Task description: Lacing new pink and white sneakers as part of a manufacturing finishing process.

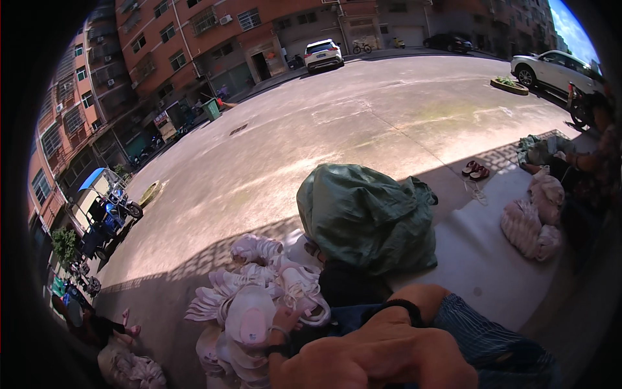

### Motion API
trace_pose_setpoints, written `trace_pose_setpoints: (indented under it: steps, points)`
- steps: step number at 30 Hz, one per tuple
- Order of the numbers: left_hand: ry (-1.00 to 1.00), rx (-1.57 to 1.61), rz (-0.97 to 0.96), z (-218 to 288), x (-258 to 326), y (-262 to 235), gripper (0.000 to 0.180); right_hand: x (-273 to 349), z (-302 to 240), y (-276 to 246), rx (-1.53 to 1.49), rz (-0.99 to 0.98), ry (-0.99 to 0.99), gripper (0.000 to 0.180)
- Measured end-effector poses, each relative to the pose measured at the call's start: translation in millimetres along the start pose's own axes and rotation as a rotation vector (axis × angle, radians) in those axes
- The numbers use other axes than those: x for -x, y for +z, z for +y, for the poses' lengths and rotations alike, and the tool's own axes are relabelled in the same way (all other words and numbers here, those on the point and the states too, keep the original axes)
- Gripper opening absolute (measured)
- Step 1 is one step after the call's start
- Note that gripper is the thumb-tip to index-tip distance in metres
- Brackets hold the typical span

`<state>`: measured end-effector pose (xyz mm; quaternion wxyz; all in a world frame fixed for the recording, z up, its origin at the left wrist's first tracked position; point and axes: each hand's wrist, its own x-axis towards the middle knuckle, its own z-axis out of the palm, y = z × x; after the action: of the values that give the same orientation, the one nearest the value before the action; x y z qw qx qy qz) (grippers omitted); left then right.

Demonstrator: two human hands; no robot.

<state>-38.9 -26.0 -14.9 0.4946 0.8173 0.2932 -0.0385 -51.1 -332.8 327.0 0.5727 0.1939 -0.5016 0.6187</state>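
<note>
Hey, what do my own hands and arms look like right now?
One hand is ungloved, with a thin pale bracelet and a dark band at its wrist. Another black band shows farther right, apparently on the other wrist. Blue striped cloth lies beside that; I can't tell if it's a sleeve.

You can read no text: the mark (253, 336) on the pink insole (251, 323) and the plate (321, 55) on the white car (323, 49) are too small.

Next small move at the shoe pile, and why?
Probably close the hand on the laced pale shoe and ease it off the pile: the hand is at its lower edge, and other pale pieces crowd its left side. Any current grip is unclear.
</note>
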Motion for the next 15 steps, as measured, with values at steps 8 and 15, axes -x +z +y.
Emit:
trace_pose_setpoints:
  steps: [8,15]
  points:
    - [0.035,-0.012,0.035,-8,-2,2,0.048,2,3,3,-0.165,0.07,0.024,0.048]
    - [0.033,0.0,0.028,2,4,1,0.045,-1,2,-4,-0.066,0.031,-0.036,0.05]
